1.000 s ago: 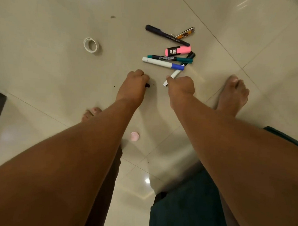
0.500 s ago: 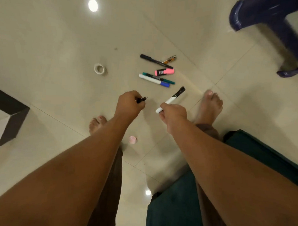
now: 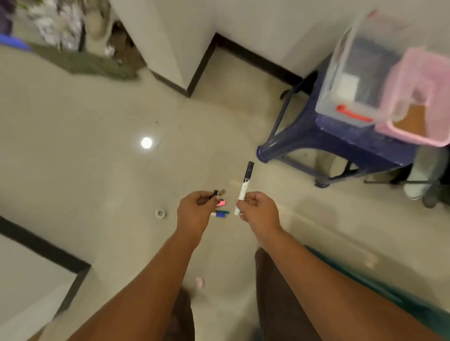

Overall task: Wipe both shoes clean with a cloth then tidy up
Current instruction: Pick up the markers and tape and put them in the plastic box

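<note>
- White plastic marker w/ black end [image 3: 244, 189]: your right hand [image 3: 259, 212] pinches its lower barrel, upright.
- Left hand [image 3: 194, 210] pinches small black piece [image 3: 215, 193], just beside.
- Coloured pens [image 3: 221, 214] lie on beige tile floor [image 3: 92, 153] btwn hands.

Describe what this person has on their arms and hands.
The left forearm and right forearm are bare up to the frame's edge, no sleeves in view. The left hand and right hand wear no gloves; no watch, bracelet or ring shows.

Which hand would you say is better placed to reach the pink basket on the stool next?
Probably the right hand, holding the marker: the pink basket lies on its side.
</note>
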